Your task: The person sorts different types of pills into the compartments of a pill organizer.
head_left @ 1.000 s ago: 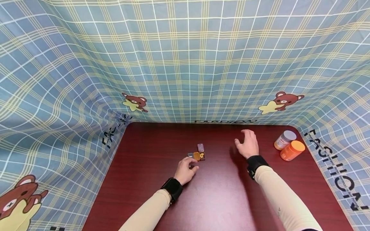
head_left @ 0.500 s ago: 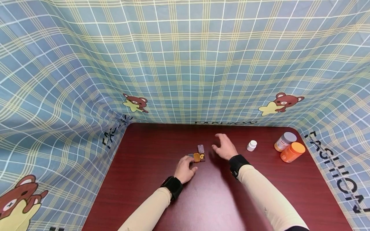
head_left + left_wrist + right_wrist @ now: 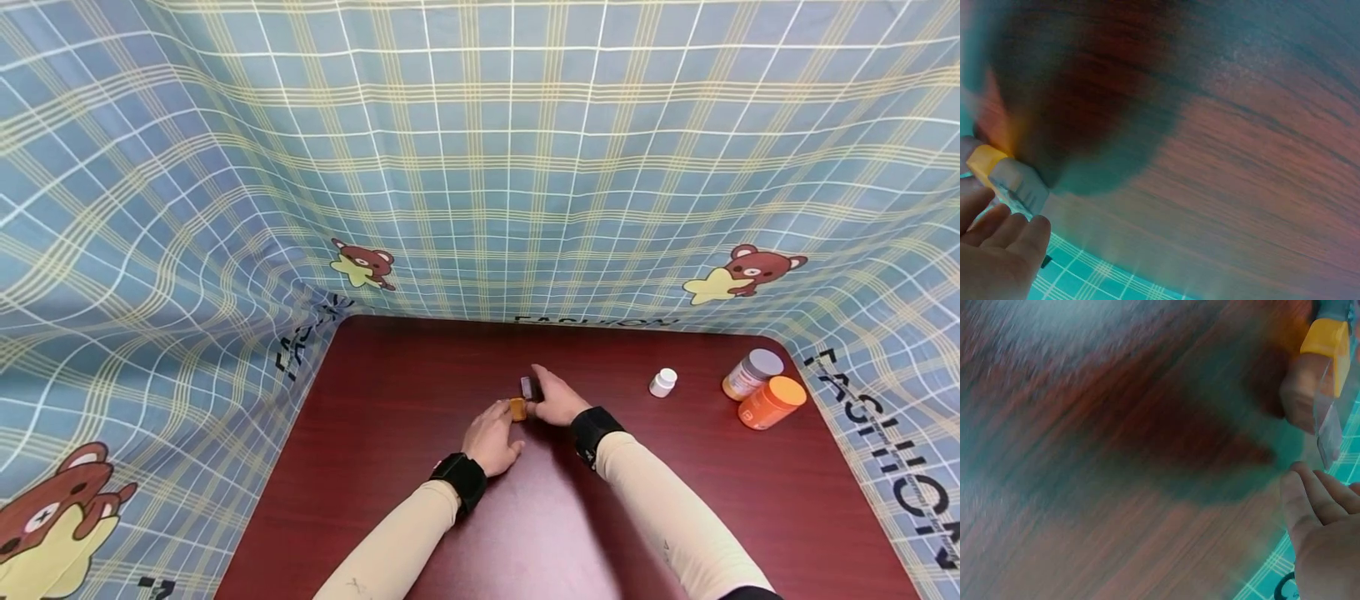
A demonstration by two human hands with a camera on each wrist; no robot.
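Note:
A small pill box with an orange section [image 3: 517, 409] and a raised clear lid [image 3: 527, 387] sits on the dark red table. My left hand [image 3: 491, 438] rests at the box's left end, fingers extended and thumb apart from it. At the right end is my right hand [image 3: 558, 398], its thumb against the box and its fingers stretched out behind the raised lid. In the right wrist view the clear lid [image 3: 1329, 434] stands between the thumb [image 3: 1300, 390] and the fingertips. The compartment contents are hidden by the right hand.
A small white bottle [image 3: 663, 382] stands right of the hands. Farther right are a grey-capped bottle [image 3: 752, 374] and an orange bottle [image 3: 772, 403], close together by the table's right edge. Plaid cloth [image 3: 510, 167] hangs behind and along the sides.
My right hand has come leftward from beside the white bottle, uncovering that bottle, to the pill box's right end. The left hand has moved slightly over the box's left end.

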